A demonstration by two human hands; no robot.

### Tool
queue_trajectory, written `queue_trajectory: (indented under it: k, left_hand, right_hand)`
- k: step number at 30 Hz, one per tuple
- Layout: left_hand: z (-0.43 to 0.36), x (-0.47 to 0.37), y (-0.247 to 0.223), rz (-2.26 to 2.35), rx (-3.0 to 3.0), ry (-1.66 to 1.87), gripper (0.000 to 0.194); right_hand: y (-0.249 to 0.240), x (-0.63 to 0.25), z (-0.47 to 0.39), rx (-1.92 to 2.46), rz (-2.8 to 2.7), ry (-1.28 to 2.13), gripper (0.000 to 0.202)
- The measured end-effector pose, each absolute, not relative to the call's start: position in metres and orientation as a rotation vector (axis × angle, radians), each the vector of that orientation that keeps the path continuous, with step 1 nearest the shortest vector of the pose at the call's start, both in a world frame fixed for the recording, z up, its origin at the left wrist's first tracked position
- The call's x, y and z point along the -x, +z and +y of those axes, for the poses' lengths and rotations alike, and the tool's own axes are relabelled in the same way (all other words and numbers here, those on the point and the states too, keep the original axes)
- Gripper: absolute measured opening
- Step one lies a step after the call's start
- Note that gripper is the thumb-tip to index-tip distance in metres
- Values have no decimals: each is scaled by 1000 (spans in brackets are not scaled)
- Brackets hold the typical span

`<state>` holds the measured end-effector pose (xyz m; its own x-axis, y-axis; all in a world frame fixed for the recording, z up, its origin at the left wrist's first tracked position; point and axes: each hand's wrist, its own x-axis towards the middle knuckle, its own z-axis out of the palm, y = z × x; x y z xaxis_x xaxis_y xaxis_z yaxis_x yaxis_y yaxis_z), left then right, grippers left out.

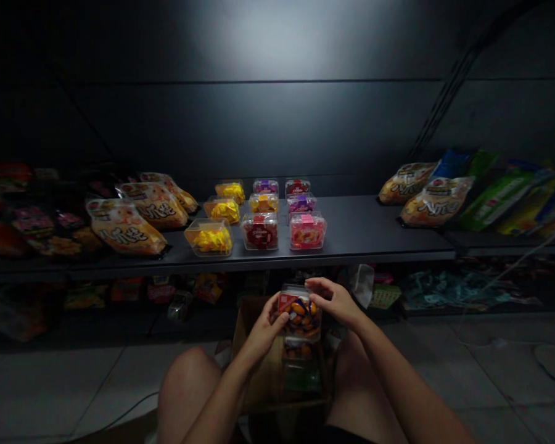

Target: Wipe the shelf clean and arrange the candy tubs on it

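Note:
A clear plastic candy box [300, 316] with a red label and orange-and-purple pieces is held up above an open cardboard box [255, 385]. My left hand [263, 330] grips its left side, thumb across the front. At its upper right edge, my right hand [337, 301] has its fingers bent against the box. Lower down, inside the cardboard box, lie another candy box [298, 349] with orange pieces and a green-filled clear box [301, 376].
Clear boxes with yellow [211, 239], dark red [260, 234] and pink [308, 233] contents stand in rows on a dark shelf [361, 243]. Snack bags [126, 229] lean at left, more bags [437, 200] at right. A lower shelf holds packets. A cable [129, 404] crosses the tiled floor.

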<state>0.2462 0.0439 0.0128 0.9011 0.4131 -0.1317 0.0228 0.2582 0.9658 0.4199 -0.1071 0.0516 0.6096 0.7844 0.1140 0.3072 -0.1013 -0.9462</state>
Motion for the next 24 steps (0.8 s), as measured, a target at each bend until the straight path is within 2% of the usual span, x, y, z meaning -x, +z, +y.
queue_trajectory:
  k: [6, 10, 15, 22, 24]
  left_hand:
    - [24, -271, 35, 425, -1300, 435, 72]
    - [3, -296, 50, 378, -1369, 502, 63]
    - [-22, -333, 76, 210, -1506, 547, 57]
    - [-25, -383, 99, 66, -1874, 596, 68]
    - [-19, -394, 99, 37, -1966, 596, 66]
  right_hand:
    - [56, -413, -137, 1817, -720, 293, 55]
    - [59, -411, -156, 1789, -582, 310, 67]
    - [69, -440, -173, 1723, -453, 148, 67]
    - [80, -521, -181, 1615, -475, 2, 70]
    - [85, -546, -175, 1610, -507, -24, 69]
